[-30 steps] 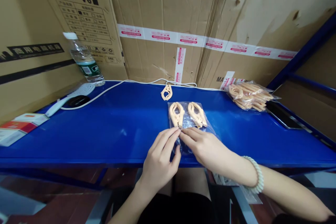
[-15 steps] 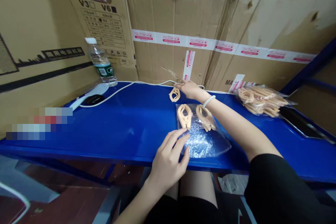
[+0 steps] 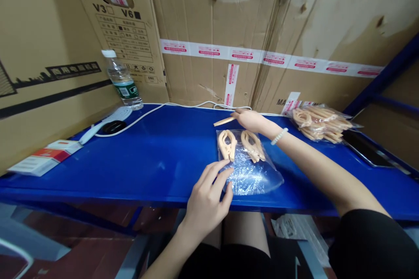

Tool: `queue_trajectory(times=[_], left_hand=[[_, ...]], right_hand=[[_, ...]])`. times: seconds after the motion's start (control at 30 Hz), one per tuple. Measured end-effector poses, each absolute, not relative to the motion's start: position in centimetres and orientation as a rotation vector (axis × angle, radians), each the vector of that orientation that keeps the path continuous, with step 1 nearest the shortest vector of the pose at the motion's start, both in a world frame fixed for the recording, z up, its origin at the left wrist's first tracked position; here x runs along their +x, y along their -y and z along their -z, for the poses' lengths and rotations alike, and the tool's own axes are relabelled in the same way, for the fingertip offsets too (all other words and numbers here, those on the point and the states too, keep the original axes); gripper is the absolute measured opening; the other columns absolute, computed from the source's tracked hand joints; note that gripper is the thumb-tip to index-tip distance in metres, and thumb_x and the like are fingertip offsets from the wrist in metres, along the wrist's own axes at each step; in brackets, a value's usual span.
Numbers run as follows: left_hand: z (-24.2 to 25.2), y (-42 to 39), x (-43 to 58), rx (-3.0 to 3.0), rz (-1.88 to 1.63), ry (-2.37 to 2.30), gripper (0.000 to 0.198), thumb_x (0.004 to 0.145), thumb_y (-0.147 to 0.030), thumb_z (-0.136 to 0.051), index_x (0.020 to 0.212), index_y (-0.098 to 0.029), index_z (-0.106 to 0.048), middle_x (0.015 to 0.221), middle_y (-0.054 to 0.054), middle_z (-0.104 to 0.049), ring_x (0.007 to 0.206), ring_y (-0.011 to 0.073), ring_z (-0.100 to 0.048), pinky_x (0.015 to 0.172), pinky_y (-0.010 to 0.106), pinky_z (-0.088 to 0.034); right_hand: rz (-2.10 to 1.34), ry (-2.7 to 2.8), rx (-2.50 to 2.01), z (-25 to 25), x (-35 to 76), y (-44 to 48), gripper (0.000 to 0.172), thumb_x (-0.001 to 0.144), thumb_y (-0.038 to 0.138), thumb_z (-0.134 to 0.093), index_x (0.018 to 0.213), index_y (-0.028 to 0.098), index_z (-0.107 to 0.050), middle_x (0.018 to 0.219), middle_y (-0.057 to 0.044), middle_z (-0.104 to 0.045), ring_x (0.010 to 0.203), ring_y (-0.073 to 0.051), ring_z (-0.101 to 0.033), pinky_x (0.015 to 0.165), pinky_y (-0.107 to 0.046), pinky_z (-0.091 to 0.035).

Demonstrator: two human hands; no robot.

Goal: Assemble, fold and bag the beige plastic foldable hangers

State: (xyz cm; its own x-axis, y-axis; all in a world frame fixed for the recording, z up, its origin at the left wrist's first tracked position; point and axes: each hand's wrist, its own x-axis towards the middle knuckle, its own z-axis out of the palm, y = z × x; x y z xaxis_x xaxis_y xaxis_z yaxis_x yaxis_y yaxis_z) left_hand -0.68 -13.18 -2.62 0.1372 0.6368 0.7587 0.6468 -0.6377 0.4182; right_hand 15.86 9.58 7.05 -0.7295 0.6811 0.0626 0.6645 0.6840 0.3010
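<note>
My right hand [image 3: 248, 118], with a beaded bracelet at the wrist, grips one end of a beige folded travel hanger [image 3: 224, 121] near the back of the table. That hanger is seen edge-on, as a thin strip. In front of it lies a clear plastic bag [image 3: 245, 178]. Two more beige folded hangers, a left one [image 3: 226, 144] and a right one [image 3: 252, 146], lie side by side at the bag's far end. My left hand [image 3: 209, 196] rests at the bag's left side, fingers apart, its fingertips at the lower end of the left hanger.
A clear bag full of beige hangers [image 3: 322, 122] lies at the right, beside a dark phone-like slab [image 3: 366, 148]. At the left are a water bottle [image 3: 123, 83], a red-and-white box [image 3: 46, 157] and a white cable [image 3: 144, 117]. Cardboard [image 3: 203, 4] walls the blue table [image 3: 147, 157].
My right hand has taken hold of the loose hanger at the back and turned it from flat to edge-on. My left hand has stayed by the bag.
</note>
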Motion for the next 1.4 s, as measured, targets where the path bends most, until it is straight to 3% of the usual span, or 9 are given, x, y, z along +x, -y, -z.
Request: queue_trajectory(times=[0.23,0.37,0.47,0.6,0.67,0.9,1.0,1.2,1.4], left_hand=[[2.7,13.4,-0.7,-2.353,1.529,1.315,0.046,0.091,-0.004,-0.054,0.136,-0.015,-0.055,0.128,0.013,-0.065,0.121,0.0257,-0.059,0.102,0.042,-0.055],[2.8,13.4,-0.7,-2.353,1.516,1.32,0.051,0.091,-0.004,-0.055,0.141,-0.015,-0.052,0.132,0.013,-0.064,0.124,0.0256,-0.058,0.104,0.041,-0.054],[2.7,13.4,-0.6,-2.355,1.522,1.335,0.052,0.091,-0.004,-0.055,0.142,-0.017,-0.051,0.133,0.013,-0.063,0.125,0.0263,-0.058,0.104,0.043,-0.053],[2.7,13.5,-0.7,-2.341,1.539,1.351,0.052,0.092,-0.005,-0.053,0.142,-0.019,-0.052,0.134,0.012,-0.063,0.124,0.0269,-0.059,0.104,0.045,-0.053],[2.8,13.5,-0.7,-2.335,1.546,1.347,0.052,0.092,-0.005,-0.053,0.142,-0.019,-0.052,0.135,0.013,-0.062,0.124,0.027,-0.059,0.104,0.045,-0.053],[2.9,13.4,-0.7,-2.37,1.535,1.358,0.05,0.093,-0.006,-0.051,0.141,-0.02,-0.052,0.134,0.012,-0.062,0.125,0.0259,-0.058,0.105,0.044,-0.052],[2.4,13.6,-1.0,-2.404,1.587,1.371,0.046,0.094,-0.009,-0.053,0.138,-0.021,-0.055,0.134,0.011,-0.062,0.125,0.0265,-0.057,0.106,0.046,-0.051],[1.5,14.6,-3.8,-2.47,1.761,1.422,0.031,0.097,-0.008,-0.045,0.109,-0.025,-0.068,0.133,0.007,-0.063,0.124,0.0236,-0.06,0.1,0.041,-0.054],[1.6,13.5,-4.1,-2.541,1.41,1.393,0.028,0.096,-0.01,-0.053,0.117,-0.025,-0.064,0.142,0.009,-0.056,0.132,0.0267,-0.053,0.105,0.049,-0.051]], right_hand=[[-0.579,-3.533,1.169,-9.1,22.7,3.5,0.029,0.101,0.016,-0.05,0.127,0.018,-0.06,0.109,-0.011,-0.065,0.09,-0.019,-0.068,0.076,-0.03,-0.055],[-0.637,-3.594,1.475,-9.1,24.5,13.1,0.033,0.092,0.013,-0.065,0.122,0.026,-0.062,0.097,-0.003,-0.072,0.083,-0.018,-0.07,0.074,-0.027,-0.055],[-0.58,-3.576,1.257,-8.4,24.3,17.0,0.027,0.095,0.016,-0.06,0.12,0.024,-0.065,0.103,-0.006,-0.074,0.082,-0.019,-0.07,0.07,-0.029,-0.055],[-0.629,-3.549,0.832,-6.8,21.7,15.7,0.026,0.097,0.009,-0.044,0.095,0.018,-0.068,0.083,-0.008,-0.071,0.062,-0.017,-0.058,0.055,-0.033,-0.044],[-0.945,-3.461,0.702,-5.8,20.3,13.5,0.025,0.095,0.008,-0.049,0.077,0.018,-0.063,0.074,-0.006,-0.066,0.057,-0.016,-0.051,0.052,-0.033,-0.037],[-1.334,-3.058,0.853,-3.1,18.5,8.5,0.017,0.093,0.004,-0.052,0.089,0.009,-0.068,0.078,-0.013,-0.067,0.074,-0.023,-0.058,0.064,-0.037,-0.046],[-1.177,-3.105,0.967,-3.4,19.7,9.5,0.023,0.095,0.007,-0.051,0.111,0.004,-0.068,0.087,-0.016,-0.07,0.087,-0.027,-0.06,0.068,-0.039,-0.048],[-0.483,-3.339,1.361,-5.2,25.0,12.2,0.04,0.093,0.004,-0.045,0.126,0.018,-0.063,0.119,-0.016,-0.064,0.104,-0.027,-0.059,0.082,-0.044,-0.054],[-0.055,-3.335,1.438,-3.6,26.3,10.7,0.02,0.096,0.013,-0.053,0.108,0.023,-0.066,0.137,-0.014,-0.053,0.126,-0.028,-0.055,0.098,-0.047,-0.053]])
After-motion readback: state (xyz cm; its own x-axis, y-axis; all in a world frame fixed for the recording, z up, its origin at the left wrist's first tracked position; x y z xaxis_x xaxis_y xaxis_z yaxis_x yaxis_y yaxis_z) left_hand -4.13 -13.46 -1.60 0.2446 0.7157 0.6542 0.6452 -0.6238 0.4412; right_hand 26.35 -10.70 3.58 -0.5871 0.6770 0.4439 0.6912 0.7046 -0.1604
